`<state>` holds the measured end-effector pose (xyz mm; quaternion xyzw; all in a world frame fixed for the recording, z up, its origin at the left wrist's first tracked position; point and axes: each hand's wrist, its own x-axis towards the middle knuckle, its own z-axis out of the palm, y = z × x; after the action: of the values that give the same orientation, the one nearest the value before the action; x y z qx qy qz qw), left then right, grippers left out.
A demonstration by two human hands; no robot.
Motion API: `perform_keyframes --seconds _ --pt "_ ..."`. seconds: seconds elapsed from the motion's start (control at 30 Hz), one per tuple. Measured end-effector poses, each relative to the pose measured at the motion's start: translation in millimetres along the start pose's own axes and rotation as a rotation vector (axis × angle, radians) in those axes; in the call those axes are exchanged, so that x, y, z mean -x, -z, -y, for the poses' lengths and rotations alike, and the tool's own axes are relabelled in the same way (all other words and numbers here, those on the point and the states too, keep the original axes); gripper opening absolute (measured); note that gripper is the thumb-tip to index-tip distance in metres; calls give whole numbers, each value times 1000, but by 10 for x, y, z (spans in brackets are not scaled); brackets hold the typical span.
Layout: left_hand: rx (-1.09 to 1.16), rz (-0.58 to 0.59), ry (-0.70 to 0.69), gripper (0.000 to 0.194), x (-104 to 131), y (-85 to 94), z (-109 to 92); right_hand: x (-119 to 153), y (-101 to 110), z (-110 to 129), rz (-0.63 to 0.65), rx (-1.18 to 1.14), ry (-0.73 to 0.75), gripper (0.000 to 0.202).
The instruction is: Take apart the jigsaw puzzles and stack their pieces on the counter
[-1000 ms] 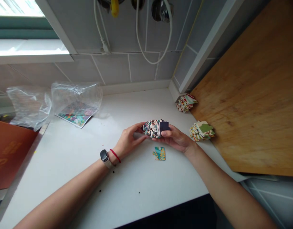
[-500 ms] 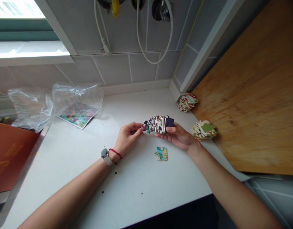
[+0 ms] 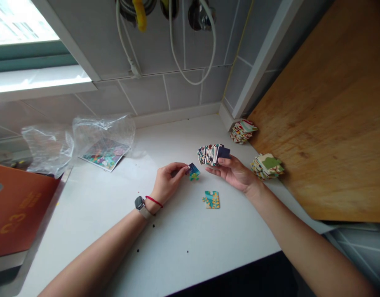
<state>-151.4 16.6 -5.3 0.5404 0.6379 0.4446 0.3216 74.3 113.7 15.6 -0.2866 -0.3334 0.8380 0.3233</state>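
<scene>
White countertop (image 3: 177, 231) in a tiled corner, wooden board (image 3: 326, 123) on the right with 2 small stacks of puzzle pieces (image 3: 266, 166) along its edge. From the head cam, left hand (image 3: 168, 183) pinches 1 blue puzzle piece (image 3: 194, 171) at thumb and fingertips, while right hand (image 3: 235, 173) is curled loosely under a fanned stack (image 3: 213, 154), thumb on top. I'd say keep that pinch light and set it flat beside the teal piece (image 3: 212, 199) lying on the counter.

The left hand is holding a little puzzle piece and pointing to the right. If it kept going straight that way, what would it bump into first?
Probably the right hand, which holds a stack of puzzle pieces. The left hand and its small piece point toward it, though depth is hard to judge.
</scene>
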Motion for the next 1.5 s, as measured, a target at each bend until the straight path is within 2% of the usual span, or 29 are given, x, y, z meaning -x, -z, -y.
perform_keyframes --seconds 0.1,0.2,0.5,0.6,0.77,0.93,1.17,1.37,1.5 --pt "-161 34 -113 22 22 -20 -36 6 -2 -13 -22 17 -19 34" --pt "-226 84 -191 19 27 -29 -82 4 2 -22 -43 22 -18 33" --pt "-286 112 -226 14 -1 -24 -96 1 -48 -40 -73 43 -47 30" --pt "-311 162 -236 12 -39 -117 -158 -10 -54 -47 -71 45 -43 27" --pt "-159 319 -182 14 -33 -322 -297 -23 -32 -26 -69 8 -12 28" --pt "-195 260 -174 15 -60 -457 -336 -41 8 -11 -95 -8 30 27" --pt "-303 342 -420 12 -249 -630 -251 -66 55 2 -113 -30 68 26" --pt "-353 362 -535 17 -270 -588 -226 -74 78 27 -132 -66 74 26" --pt "-372 421 -578 17 -284 -549 -234 -73 74 20 -135 -66 72 28"
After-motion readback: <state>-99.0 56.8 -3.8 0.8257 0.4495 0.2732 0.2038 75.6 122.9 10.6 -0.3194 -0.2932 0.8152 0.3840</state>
